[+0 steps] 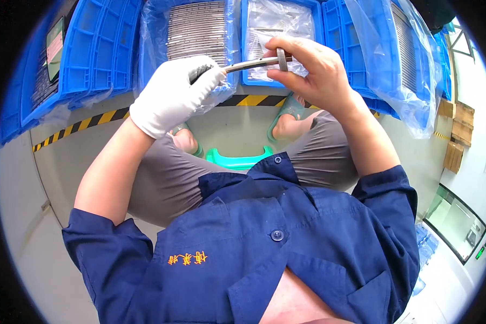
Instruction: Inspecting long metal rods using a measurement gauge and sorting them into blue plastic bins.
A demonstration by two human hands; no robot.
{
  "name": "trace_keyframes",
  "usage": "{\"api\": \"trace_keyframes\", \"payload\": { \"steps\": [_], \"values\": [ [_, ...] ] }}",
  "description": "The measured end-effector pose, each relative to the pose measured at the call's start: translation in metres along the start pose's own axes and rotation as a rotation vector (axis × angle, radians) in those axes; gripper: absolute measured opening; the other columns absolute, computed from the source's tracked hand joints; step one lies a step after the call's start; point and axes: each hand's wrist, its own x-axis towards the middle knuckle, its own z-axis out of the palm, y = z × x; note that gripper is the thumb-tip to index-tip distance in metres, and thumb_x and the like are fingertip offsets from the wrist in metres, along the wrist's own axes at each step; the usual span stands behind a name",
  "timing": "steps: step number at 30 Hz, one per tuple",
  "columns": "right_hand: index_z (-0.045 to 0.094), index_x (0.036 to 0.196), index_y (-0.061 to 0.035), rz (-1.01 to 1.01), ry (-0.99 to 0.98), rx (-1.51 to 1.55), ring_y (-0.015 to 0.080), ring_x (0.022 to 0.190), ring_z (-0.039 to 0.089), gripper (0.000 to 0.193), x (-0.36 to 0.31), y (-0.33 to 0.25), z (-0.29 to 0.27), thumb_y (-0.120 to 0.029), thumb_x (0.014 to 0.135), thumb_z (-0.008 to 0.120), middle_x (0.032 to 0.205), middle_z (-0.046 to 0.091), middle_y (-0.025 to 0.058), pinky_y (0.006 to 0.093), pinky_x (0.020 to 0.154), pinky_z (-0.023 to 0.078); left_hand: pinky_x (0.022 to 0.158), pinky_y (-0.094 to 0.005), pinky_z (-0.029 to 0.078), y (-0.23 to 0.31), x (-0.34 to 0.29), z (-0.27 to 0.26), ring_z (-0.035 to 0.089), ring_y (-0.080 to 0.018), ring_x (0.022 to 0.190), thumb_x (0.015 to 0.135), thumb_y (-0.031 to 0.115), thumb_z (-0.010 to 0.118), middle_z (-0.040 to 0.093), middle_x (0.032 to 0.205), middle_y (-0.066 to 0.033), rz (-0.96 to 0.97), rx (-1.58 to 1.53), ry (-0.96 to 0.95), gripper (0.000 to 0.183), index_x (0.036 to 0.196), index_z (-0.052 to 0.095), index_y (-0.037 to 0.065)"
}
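Observation:
My left hand (170, 94), in a white glove, is closed around one end of a slim metal rod (251, 63). The rod points to the right, nearly level, in front of the blue bins. Bare, my right hand (324, 75) pinches a knurled metal ring (282, 59) between thumb and fingers. That ring stands on edge around the rod's right end; whether it touches the rod all round cannot be made out. Beyond my left hand, many similar rods (197, 29) lie side by side in a plastic-lined blue bin (148, 46).
A smaller blue bin (317, 19) holds clear plastic film and a few rods. More rods (404, 48) fill the bin at right, draped with film (424, 102). At far left, a blue bin (94, 48) carries a card. A green stool (237, 161) is beneath me; striped tape (248, 100) crosses the floor.

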Motion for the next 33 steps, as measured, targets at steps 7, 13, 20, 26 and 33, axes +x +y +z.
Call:
{"api": "trace_keyframes", "payload": {
  "steps": [7,13,20,26,33],
  "values": [
    [0.052,0.107,-0.006,0.497,-0.063,0.698,0.0085,0.072,0.053,0.032,-0.009,0.015,0.016,-0.013,0.077,0.062,0.083,0.057,0.0022,0.0235,0.066,0.045,0.057,-0.0314,0.043,-0.001,0.005,0.002,0.055,-0.0266,0.063,0.079,0.017,0.057,0.057,0.071,-0.0121,0.196,0.311,0.181,0.015,0.083,0.058,0.003],
    [0.046,0.113,-0.0012,0.608,-0.128,0.945,0.0128,0.082,0.057,0.032,-0.004,0.011,0.015,-0.007,0.083,0.053,0.093,0.059,0.0093,0.025,0.077,0.046,0.057,-0.0325,0.044,-0.002,0.001,-0.002,0.056,-0.0265,0.065,0.072,0.013,0.061,0.057,0.072,-0.0106,0.37,0.525,0.331,0.016,0.085,0.058,0.004],
    [0.048,0.111,-0.001,0.629,-0.116,1.017,0.0138,0.079,0.057,0.031,-0.009,0.005,0.016,-0.013,0.084,0.054,0.092,0.059,0.0103,0.027,0.076,0.046,0.054,-0.0334,0.043,0.004,-0.004,-0.006,0.055,-0.0265,0.06,0.073,0.013,0.061,0.056,0.069,-0.0099,0.441,0.666,0.367,0.014,0.084,0.059,0.005],
    [0.055,0.097,-0.0023,0.282,-0.133,0.273,0.013,0.074,0.059,0.031,-0.01,-0.036,-0.018,-0.008,0.069,0.066,0.083,0.06,0.0067,0.0247,0.066,0.046,0.052,-0.0333,0.042,0.02,-0.027,-0.01,0.054,-0.0274,0.058,0.075,0.015,0.059,0.055,0.066,-0.0113,0.448,0.542,0.249,0.013,0.079,0.058,0.003],
    [0.056,0.099,-0.0049,-0.107,0.013,-0.068,0.0203,0.076,0.06,0.039,-0.023,-0.046,-0.076,-0.01,0.064,0.071,0.088,0.06,0.0082,0.0274,0.066,0.048,0.058,-0.0289,0.043,0.044,-0.068,-0.022,0.056,-0.0208,0.06,0.083,0.021,0.048,0.055,0.067,-0.0115,-0.109,-0.095,-0.171,0.021,0.079,0.057,0.002]
  ]
}}
